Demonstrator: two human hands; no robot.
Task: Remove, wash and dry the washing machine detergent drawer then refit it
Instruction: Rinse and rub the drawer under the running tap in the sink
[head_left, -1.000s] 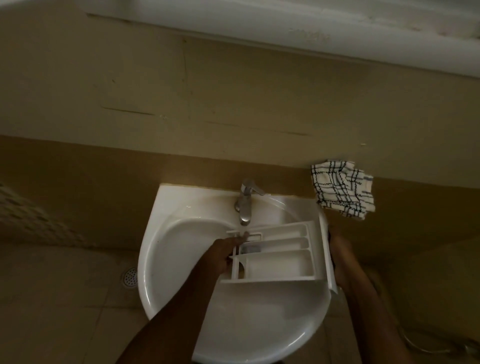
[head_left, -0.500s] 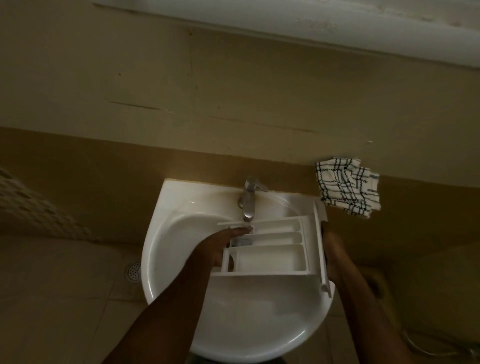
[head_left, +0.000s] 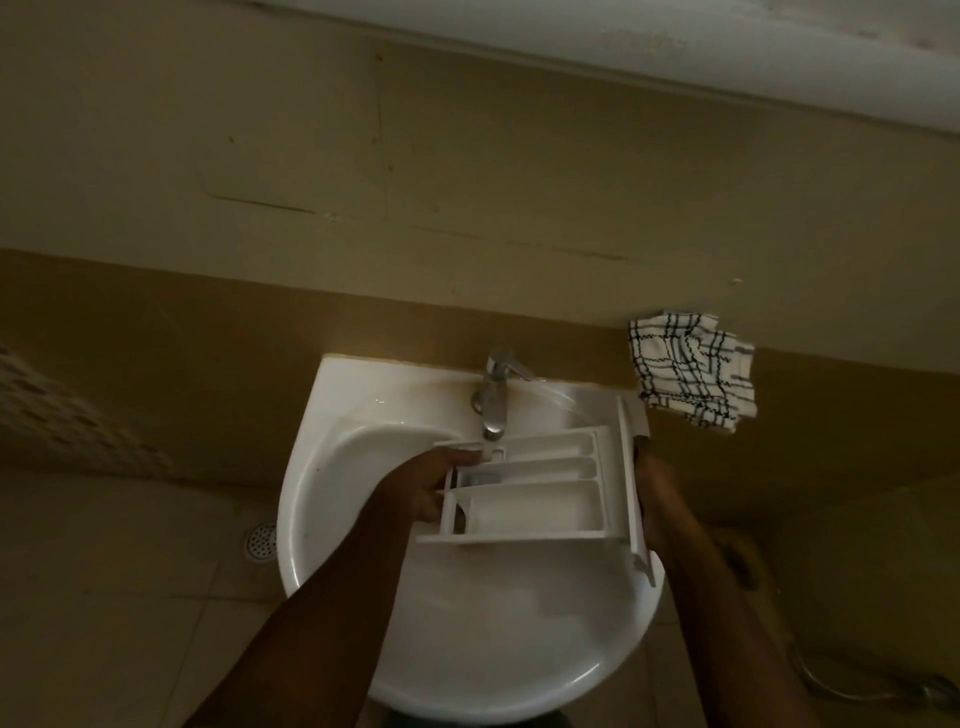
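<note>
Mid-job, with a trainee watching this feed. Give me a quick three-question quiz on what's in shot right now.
1. True or false: the cloth lies inside the sink.
2. The tap spout is above which part of the drawer? A. front panel B. far left corner C. nearest compartment
3. Fill in: the drawer's front panel end is held by the ___ hand.

Key
1. False: it is at the wall, right of the sink.
2. B
3. Right: the right hand holds the panel end, and the left hand grips the other end.
</note>
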